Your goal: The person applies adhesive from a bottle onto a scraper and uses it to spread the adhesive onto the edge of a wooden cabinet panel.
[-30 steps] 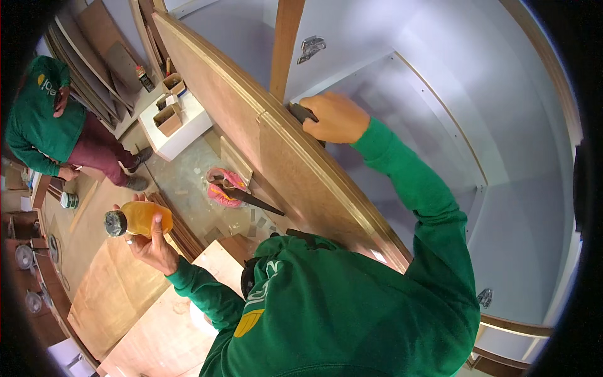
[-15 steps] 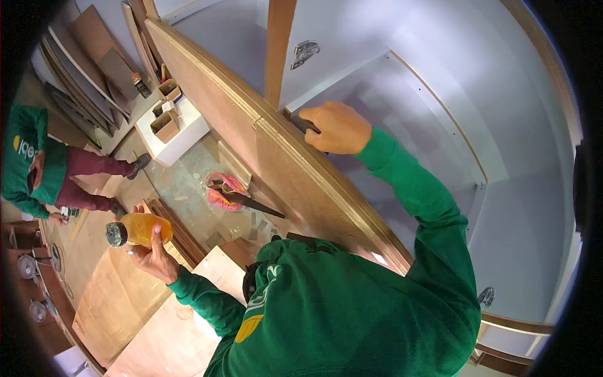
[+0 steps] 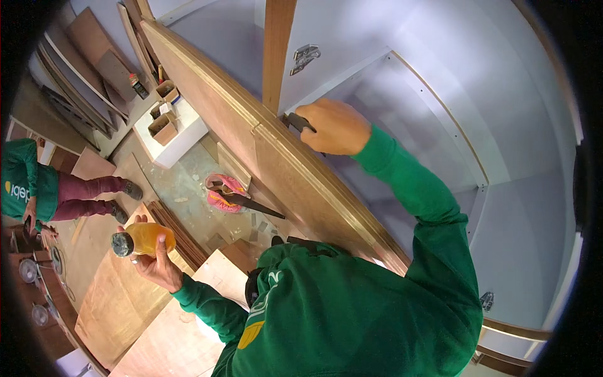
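Fingers (image 3: 162, 250) curled, the left hand (image 3: 157, 269) holds an amber bottle (image 3: 146, 237), the right hand (image 3: 339, 128) a dark tool (image 3: 302, 122) by a wooden panel (image 3: 220, 119).

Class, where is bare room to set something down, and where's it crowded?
Bare: plywood sheet bordered by wooden strips and a paler panel; the white block right of the cardboard boxes. Crowded: the floor under the handsaw, pink bag and grey pieces.

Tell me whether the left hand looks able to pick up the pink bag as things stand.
Probably not: the left hand is wrapped around an amber bottle, and the pink bag appears to lie lower down, on the floor. The hand would likely need freeing first.
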`<state>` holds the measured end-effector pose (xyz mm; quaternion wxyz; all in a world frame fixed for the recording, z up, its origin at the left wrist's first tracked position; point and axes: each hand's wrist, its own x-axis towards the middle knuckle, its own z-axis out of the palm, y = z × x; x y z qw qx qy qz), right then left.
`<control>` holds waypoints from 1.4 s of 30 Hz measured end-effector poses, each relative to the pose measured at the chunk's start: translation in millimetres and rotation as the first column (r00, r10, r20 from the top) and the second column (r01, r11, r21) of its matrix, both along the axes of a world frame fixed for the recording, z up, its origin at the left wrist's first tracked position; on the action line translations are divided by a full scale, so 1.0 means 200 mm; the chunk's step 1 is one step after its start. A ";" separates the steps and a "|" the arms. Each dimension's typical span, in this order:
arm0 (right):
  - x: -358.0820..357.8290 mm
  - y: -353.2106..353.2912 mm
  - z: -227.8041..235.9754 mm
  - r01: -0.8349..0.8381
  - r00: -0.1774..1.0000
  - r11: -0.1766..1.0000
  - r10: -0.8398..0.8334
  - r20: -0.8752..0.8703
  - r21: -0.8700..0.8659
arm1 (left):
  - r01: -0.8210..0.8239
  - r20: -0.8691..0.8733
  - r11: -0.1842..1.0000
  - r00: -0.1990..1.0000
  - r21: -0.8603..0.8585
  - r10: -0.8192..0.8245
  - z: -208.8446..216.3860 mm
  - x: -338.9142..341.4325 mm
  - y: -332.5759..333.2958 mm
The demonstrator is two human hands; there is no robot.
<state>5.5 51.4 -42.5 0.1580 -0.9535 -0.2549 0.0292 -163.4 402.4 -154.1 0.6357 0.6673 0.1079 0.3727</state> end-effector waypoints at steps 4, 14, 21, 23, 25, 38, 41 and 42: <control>-0.04 -0.02 0.07 -0.013 1.000 1.000 0.013 0.022 0.007 | -0.007 -0.004 1.000 1.000 0.003 0.007 0.00 0.02 0.01; 0.08 -0.03 -0.13 -0.035 0.997 0.999 0.036 -0.068 0.016 | 0.059 -0.001 0.998 0.998 0.022 -0.059 0.00 0.10 -0.02; -0.01 0.01 -0.01 0.035 0.996 0.999 -0.037 0.075 0.032 | 0.026 -0.023 0.999 0.999 0.020 -0.026 -0.02 0.09 0.00; -0.03 0.00 0.04 0.045 0.995 0.998 -0.048 0.093 0.039 | 0.020 -0.023 0.999 1.000 0.025 -0.020 -0.01 0.09 0.00; -0.05 -0.02 0.07 -0.002 0.998 0.999 -0.001 0.062 0.048 | 0.026 -0.013 1.000 1.000 0.012 -0.026 0.00 0.09 0.00; 0.07 -0.03 -0.13 -0.024 0.997 0.999 0.027 -0.065 0.048 | 0.055 -0.027 0.998 0.998 0.035 -0.054 0.00 0.12 -0.02; 0.08 -0.03 -0.14 -0.019 0.992 1.000 0.020 -0.121 0.009 | 0.043 -0.047 0.998 0.998 0.037 -0.042 -0.01 0.10 -0.01; 0.08 -0.03 -0.16 -0.041 0.999 0.998 0.042 -0.034 0.045 | 0.037 -0.055 0.998 0.998 0.042 -0.035 0.00 0.10 -0.01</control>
